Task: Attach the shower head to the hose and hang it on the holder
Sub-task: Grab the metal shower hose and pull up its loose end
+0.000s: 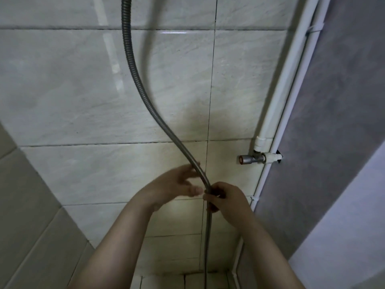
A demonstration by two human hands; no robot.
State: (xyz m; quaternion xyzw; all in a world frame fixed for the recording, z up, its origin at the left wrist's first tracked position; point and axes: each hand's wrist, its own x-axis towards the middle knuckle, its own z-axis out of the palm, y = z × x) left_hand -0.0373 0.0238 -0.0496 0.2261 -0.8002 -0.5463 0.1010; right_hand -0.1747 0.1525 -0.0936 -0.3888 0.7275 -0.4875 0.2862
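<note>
My right hand (226, 200) has its fingers (216, 193) curled tight around the metal hose (145, 101), pinching it where the curve straightens into a downward run. My left hand (177, 183) is spread loosely just beside it, palm turned toward the hose, fingers wide and gripping nothing; the fingertips reach up to the hose just above my right hand, and the thumb (194, 190) points toward my right knuckles without clearly touching them.

From my grip the hose climbs in a long sweep up and to the left, then rises nearly straight out of the top edge of the view, throwing a soft shadow on the wall beside it. Below my right hand it drops straight down between my forearms toward the floor, where its end is lost at the bottom edge.

Behind everything is a wall of pale, glossy tiles (73, 86) with dark grout lines. To the right of my hands, a small chrome angle valve (249, 159) sticks out from the wall, joined to a white pipe (291, 65) that runs up along the corner. Past that pipe a grey panel (337, 101) fills the right side. The lower left shows a darker tiled surface (27, 205) meeting the pale wall at an angle.
</note>
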